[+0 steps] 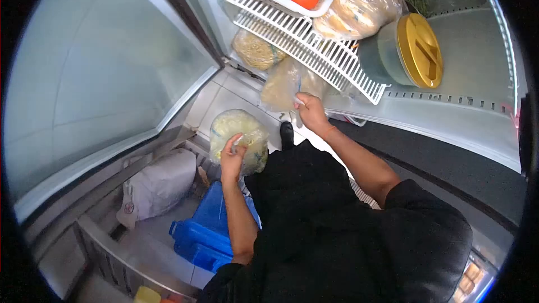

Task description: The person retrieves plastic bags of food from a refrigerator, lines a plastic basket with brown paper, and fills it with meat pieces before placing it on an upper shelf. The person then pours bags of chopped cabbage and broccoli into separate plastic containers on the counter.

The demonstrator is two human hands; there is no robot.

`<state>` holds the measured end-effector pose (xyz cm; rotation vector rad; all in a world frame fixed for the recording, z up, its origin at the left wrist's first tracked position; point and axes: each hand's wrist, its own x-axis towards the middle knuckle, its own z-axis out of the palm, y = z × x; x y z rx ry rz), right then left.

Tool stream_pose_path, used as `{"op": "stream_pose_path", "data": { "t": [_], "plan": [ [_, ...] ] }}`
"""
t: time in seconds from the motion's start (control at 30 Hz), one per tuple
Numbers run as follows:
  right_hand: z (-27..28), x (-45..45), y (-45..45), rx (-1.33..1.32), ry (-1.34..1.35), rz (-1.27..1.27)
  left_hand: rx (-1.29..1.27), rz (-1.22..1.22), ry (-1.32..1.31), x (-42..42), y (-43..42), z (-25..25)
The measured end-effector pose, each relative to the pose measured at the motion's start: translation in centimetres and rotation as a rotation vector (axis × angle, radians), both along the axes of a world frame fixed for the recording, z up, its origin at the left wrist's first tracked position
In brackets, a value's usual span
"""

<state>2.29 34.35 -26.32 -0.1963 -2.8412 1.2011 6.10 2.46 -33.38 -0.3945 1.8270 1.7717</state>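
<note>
So going by what shows, you're partway through with both bags and neither is set down or let go. Your left hand (231, 160) has its fingers pinched on the top of the pale green bag (240, 123), near the blue bin (210, 227). Your right hand (312, 114) has its fingers closed on the gathered end of the tan bag (281, 85), just by the white rack (303, 50), with the stringy-looking bag (255, 50) beside it

Can't make out what's in the tan one tbh, the plastic's too cloudy, and no clue if its underside is resting on anything. The rack hides a bit back there too, and the tray of tomatoes and chillies (323, 11) is cut off up top
</note>
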Motion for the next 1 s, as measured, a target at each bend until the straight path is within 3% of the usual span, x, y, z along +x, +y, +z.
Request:
{"op": "stream_pose_path", "data": {
  "t": [0.07, 0.1, 0.17, 0.2, 0.23, 0.27, 0.3, 0.33, 0.4, 0.47, 0.5, 0.6, 0.7, 0.8, 0.9, 1.0],
  "plan": [
    [3.6, 0.0, -1.3, 0.086, -0.079, 0.086, 0.050, 0.050, 0.047, 0.7, -0.2, 1.2],
    [4.0, -0.2, -1.7, 0.164, -0.013, 0.169, 0.075, 0.075, 0.138, 0.9, 0.1, 4.3],
    [6.9, 1.5, -4.2, 0.352, -0.197, 0.335, 0.094, -0.049, 0.055, 2.0, -1.1, 8.5],
    [9.8, 1.8, -7.1, 0.499, -0.291, 0.464, -0.155, -0.240, 0.215, 3.6, -2.0, 9.7],
    [11.0, 3.4, -9.2, 0.466, -0.273, 0.586, -0.271, -0.257, 0.491, 5.6, -1.6, 10.0],
    [12.1, 7.2, -12.0, 0.344, -0.233, 0.518, -0.054, -0.287, 0.406, 8.4, -3.0, 17.2],
    [13.5, 9.8, -14.1, 0.387, -0.257, 0.537, 0.017, -0.209, 0.628, 11.8, -1.1, 13.6],
    [12.3, 10.4, -13.7, 0.412, -0.098, 0.682, 0.074, -0.088, 0.511, 13.4, 0.7, 15.5],
    [14.5, 12.6, -12.3, 0.361, -0.074, 0.837, -0.061, -0.061, 0.668, 15.7, 5.4, 15.9],
    [14.8, 13.3, -11.5, 0.368, -0.034, 0.981, -0.257, -0.014, 0.607, 16.8, 7.0, 18.1],
    [15.5, 14.0, -12.3, 0.388, -0.024, 1.042, -0.374, 0.026, 0.615, 18.3, 7.1, 17.9],
    [20.0, 16.2, -15.0, 0.258, 0.179, 1.310, -0.356, 0.054, 0.594, 21.2, 5.6, 14.4],
    [26.5, 17.8, -17.8, 0.519, 0.140, 1.614, -0.394, 0.310, 0.593, 24.1, 5.8, 13.7],
    [28.6, 16.5, -19.6, 0.509, 0.001, 1.795, -0.408, 0.558, 0.594, 25.5, 5.1, 13.1],
    [31.9, 13.3, -22.0, 0.038, 0.035, 1.914, -0.482, 0.485, 0.198, 27.0, 1.9, 12.5],
    [48.6, 12.4, -24.8, -0.082, 0.389, 1.660, -0.577, 0.511, 0.225, 28.2, 0.6, 10.9]
  ]
}}
